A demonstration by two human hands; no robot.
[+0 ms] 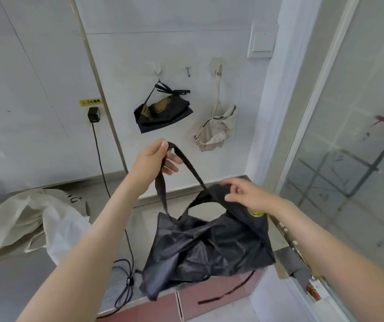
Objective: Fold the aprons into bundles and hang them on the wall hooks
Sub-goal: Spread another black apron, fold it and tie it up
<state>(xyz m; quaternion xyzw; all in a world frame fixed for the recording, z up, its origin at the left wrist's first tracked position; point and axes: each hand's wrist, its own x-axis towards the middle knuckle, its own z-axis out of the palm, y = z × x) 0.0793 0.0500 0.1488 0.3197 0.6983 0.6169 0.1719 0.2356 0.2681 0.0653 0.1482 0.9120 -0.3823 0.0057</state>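
My left hand (156, 156) pinches the strap loop (187, 162) of the black apron (209, 247), held high. My right hand (244, 194) grips its bunched top edge. The apron hangs below both hands; the bare hook (188, 72) sits above, nearer my left hand.

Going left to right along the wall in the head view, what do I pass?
Black plug → left hook with black apron bundle → empty middle hook → right hook with beige apron bundle → light switch.
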